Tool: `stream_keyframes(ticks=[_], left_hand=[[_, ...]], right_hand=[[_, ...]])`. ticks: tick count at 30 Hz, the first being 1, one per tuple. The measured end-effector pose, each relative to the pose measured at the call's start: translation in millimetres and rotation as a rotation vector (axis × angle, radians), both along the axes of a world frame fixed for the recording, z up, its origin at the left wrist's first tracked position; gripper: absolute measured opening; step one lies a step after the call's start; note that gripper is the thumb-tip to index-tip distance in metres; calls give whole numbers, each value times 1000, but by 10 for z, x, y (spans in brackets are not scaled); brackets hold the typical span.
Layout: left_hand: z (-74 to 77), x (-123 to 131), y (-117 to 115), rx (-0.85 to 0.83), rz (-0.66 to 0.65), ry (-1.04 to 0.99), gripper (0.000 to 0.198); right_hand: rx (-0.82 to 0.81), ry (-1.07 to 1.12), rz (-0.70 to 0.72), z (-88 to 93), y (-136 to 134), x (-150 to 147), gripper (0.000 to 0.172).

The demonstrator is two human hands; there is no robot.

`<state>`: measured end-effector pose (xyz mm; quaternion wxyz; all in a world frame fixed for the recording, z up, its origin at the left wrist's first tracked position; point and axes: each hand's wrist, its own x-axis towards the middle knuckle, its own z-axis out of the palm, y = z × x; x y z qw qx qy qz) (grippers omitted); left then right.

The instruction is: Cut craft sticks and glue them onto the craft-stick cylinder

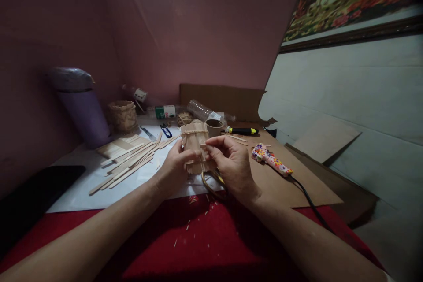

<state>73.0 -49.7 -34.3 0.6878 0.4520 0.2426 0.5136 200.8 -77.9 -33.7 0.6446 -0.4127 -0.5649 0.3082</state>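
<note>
My left hand (176, 165) grips a small holder made of upright craft sticks (193, 139), with twine around its upper part. Between the thumb and fingertips of my right hand (233, 163) is a craft stick piece (203, 146), against the holder's right side. Its far end is hidden behind my fingers. Scissors with yellow-edged handles (211, 183) lie just below the holder, partly covered by my right hand. To the left, loose craft sticks (132, 163) are spread over white paper (79, 194).
A flowered glue gun (271, 159) with a black cord lies on cardboard (297, 189) at right. Behind are a yellow-black cutter (243, 131), a round cup (214, 127), plastic bottles (201, 110) and a woven basket (122, 116). A purple tumbler (84, 116) stands left.
</note>
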Motion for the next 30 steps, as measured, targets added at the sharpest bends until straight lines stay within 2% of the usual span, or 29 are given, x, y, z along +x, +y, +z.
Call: stream_keyframes(ticks=[7,11,22,30], left_hand=[[-83,6,39,56,-11,26,48],[-137,1,74,101,4,38,47],[-123,23,66,91,1,49,46],[-70,25,35,41,-4,48,45]], right_hand=[[36,-242,-145,-10,2,48,5],[27,-316,-160,8,-6,47,7],[11,-351,-179,12,-19,23,10],[80,-308,-178,-11,-17,44,11]])
